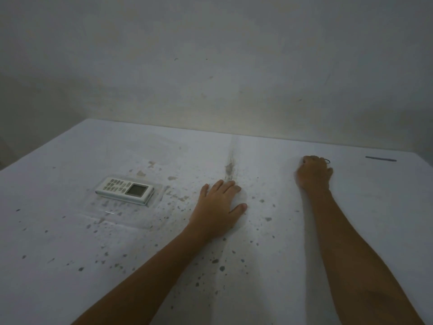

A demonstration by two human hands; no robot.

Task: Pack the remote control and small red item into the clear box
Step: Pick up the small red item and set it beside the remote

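Note:
The white remote control (125, 190), with a small screen and grey buttons, lies inside the shallow clear box (121, 218) on the left part of the table. My left hand (218, 207) rests flat on the tabletop to the right of the box, fingers spread and holding nothing. Far to the right, near the table's back edge, my right hand (314, 174) is curled into a fist. A small dark loop (327, 161) pokes out beside its fingers. Whatever else is in the fist is hidden, and no red shows.
The white table (304, 254) is speckled with dark stains and has a seam down its middle. A thin dark stick-like object (380, 158) lies at the far right near the back edge. A bare wall stands right behind the table.

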